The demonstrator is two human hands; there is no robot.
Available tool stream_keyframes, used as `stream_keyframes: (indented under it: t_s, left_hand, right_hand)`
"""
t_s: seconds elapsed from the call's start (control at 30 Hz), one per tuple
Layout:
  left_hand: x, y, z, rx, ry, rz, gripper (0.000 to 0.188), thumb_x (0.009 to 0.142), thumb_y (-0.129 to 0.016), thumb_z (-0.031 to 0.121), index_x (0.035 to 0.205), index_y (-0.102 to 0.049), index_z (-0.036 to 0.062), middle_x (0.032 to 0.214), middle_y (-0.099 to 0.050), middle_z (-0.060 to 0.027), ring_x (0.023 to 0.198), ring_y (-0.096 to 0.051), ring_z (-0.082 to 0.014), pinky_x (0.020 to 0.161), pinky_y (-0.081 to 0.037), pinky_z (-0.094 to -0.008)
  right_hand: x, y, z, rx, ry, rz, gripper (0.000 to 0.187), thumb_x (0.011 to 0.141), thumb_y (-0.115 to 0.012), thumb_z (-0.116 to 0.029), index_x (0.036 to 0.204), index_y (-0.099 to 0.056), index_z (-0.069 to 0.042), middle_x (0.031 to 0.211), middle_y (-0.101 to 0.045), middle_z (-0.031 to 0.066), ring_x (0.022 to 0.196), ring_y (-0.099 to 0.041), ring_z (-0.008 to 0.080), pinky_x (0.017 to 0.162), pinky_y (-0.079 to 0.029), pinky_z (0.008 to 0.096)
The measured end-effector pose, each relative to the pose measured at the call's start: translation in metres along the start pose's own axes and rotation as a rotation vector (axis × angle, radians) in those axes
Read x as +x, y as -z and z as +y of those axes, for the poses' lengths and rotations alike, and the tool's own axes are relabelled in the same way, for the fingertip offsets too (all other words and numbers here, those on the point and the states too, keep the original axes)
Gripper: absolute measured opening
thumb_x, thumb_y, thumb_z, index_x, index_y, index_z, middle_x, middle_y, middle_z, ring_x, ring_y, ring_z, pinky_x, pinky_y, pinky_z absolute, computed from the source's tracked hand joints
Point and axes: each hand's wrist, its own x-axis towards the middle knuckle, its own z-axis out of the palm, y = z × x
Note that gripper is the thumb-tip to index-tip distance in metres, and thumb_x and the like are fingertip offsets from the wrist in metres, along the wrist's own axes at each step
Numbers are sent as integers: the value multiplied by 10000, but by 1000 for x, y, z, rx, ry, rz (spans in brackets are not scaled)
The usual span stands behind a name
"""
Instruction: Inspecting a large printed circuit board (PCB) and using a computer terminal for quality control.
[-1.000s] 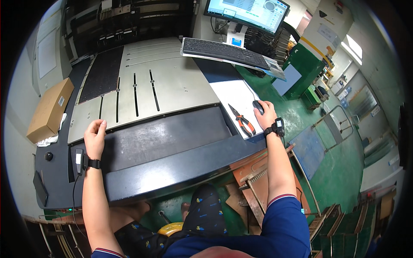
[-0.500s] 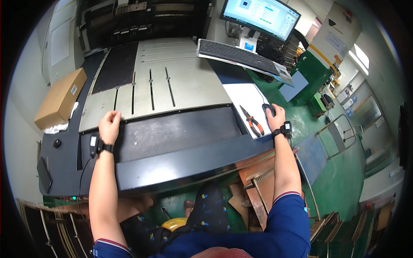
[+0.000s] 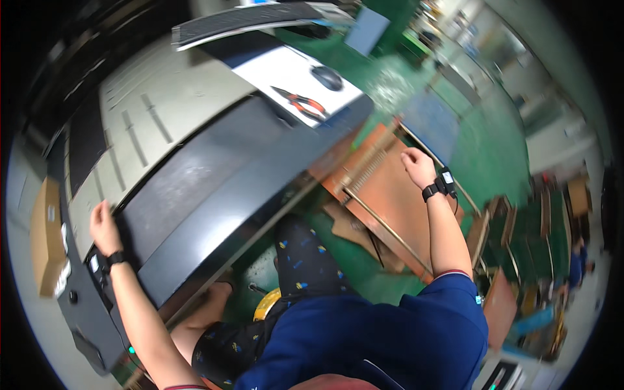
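Observation:
My left hand (image 3: 104, 227) rests at the near left corner of a pale metal plate (image 3: 188, 81) with long slots. Its fingers are curled in, and nothing shows in them. My right hand (image 3: 418, 167) hangs in the air over copper-coloured sheets (image 3: 383, 195) on a stand with brass-coloured rails. Those fingers are loosely closed too, with nothing visible between them. A black computer mouse (image 3: 326, 78) lies on white paper (image 3: 276, 65), beside pliers (image 3: 300, 103) with orange and black handles. Both wrists wear black straps with small devices.
Along the bench front runs a dark ledge (image 3: 214, 214). A cardboard box (image 3: 47, 237) stands at the left, near a small black knob (image 3: 73, 297). A keyboard (image 3: 253, 21) sits on a raised shelf at the back. Another person (image 3: 577, 270) is far off at the right.
My right hand has let go of the mouse and swung right over the copper-coloured sheets. My view has turned to the right, so the bench appears tilted. The left hand stays by the plate edge.

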Motion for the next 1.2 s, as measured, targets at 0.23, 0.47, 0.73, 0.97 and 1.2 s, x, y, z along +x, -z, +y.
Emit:
stream_keyframes:
  t_s: [0.23, 0.47, 0.73, 0.97, 1.2]
  left_hand:
    - [8, -5, 8, -64, 71, -97, 302, 907, -635, 340, 1021, -664, 62, 735, -496, 56, 644, -370, -39, 569, -293, -200]
    - [24, -17, -14, 260, -79, -177, 434, 945, -560, 350, 1206, -601, 5, 1160, -639, -133, 1061, -582, -200, 970, -420, -299]
    - [9, -8, 15, 67, 193, -192, 373, 952, -551, 297, 1185, -602, 10, 1129, -647, -176, 950, -647, -248, 874, -518, -331]
    - [-22, -8, 42, 4, 259, -151, 367, 952, -549, 292, 1182, -601, 10, 1118, -649, -173, 940, -649, -246, 866, -523, -331]
    - [-37, -2, 49, -30, 293, -120, 361, 953, -547, 287, 1179, -601, 10, 1107, -651, -170, 929, -651, -244, 858, -527, -331]
  right_hand:
    - [-159, 38, 111, -536, -412, -469, 424, 843, -579, -477, 982, -719, -102, 985, -695, 162, 957, -654, 313, 885, -493, 407]
    - [-254, 91, 118, -564, -606, -568, 629, 850, -488, -578, 1027, -687, -8, 1017, -669, 234, 971, -648, 355, 890, -478, 452]
    - [-293, 70, 160, -411, -622, -422, 504, 894, -495, -492, 1021, -692, -45, 917, -693, 176, 882, -660, 306, 833, -493, 434]
    - [-289, 55, 166, -229, -673, -466, 343, 886, -553, -380, 984, -668, -72, 741, -685, 98, 730, -672, 264, 689, -525, 399]
    - [-292, 48, 168, -419, -454, -468, 268, 803, -574, -278, 929, -717, -90, 869, -701, 151, 826, -680, 297, 761, -510, 423]
